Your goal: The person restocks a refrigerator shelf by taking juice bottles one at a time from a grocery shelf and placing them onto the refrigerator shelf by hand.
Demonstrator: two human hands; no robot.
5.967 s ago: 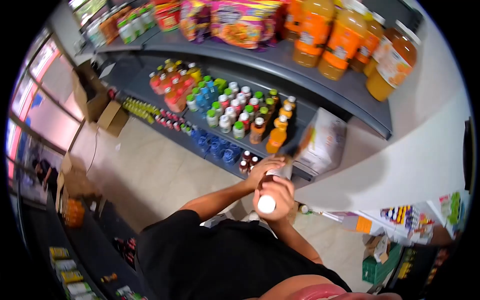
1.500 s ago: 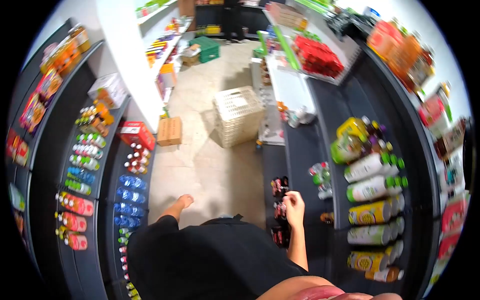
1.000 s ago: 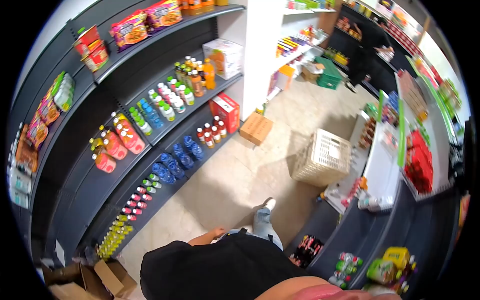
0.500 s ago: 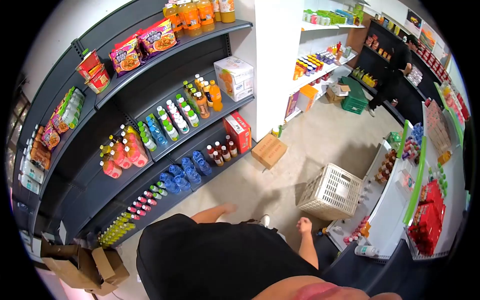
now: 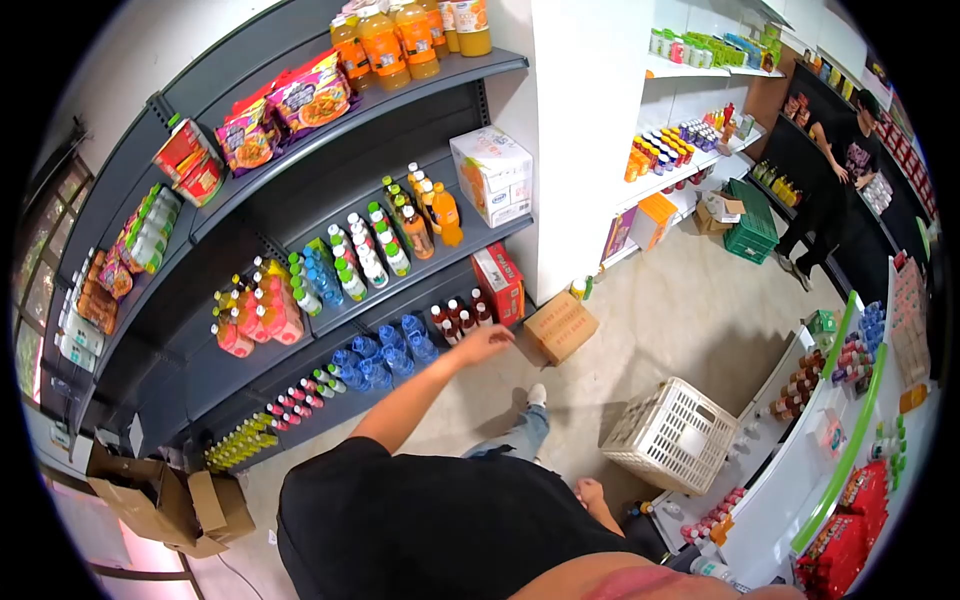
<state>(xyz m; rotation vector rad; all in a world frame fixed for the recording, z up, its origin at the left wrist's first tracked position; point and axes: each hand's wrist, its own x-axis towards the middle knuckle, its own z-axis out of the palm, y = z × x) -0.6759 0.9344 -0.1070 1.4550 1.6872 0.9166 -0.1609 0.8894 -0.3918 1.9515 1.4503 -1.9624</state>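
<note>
My left hand (image 5: 484, 345) reaches forward over the floor with loosely extended fingers and nothing in it. It appears in front of the lowest shelf, close to several dark-red bottles with white caps (image 5: 462, 318) and a sealed brown carton (image 5: 561, 328) on the floor. Low beside my body, my right hand (image 5: 591, 493) is loosely curled, partly cut off by my shirt, and no object shows in it. Nearest to that hand is a white slatted plastic crate (image 5: 672, 436) standing on the floor.
Dark shelves (image 5: 350, 290) on the left carry bottles, noodle packs and a white box (image 5: 492, 176). White shelving (image 5: 790, 420) with drinks curves along the right. An opened carton (image 5: 150, 500) lies at lower left. Another person (image 5: 850, 170) stands by the far shelves near green crates (image 5: 752, 235).
My left hand has risen and swung forward toward the brown carton. My right hand has dropped back beside my body. The view has shifted, and the other person has turned this way.
</note>
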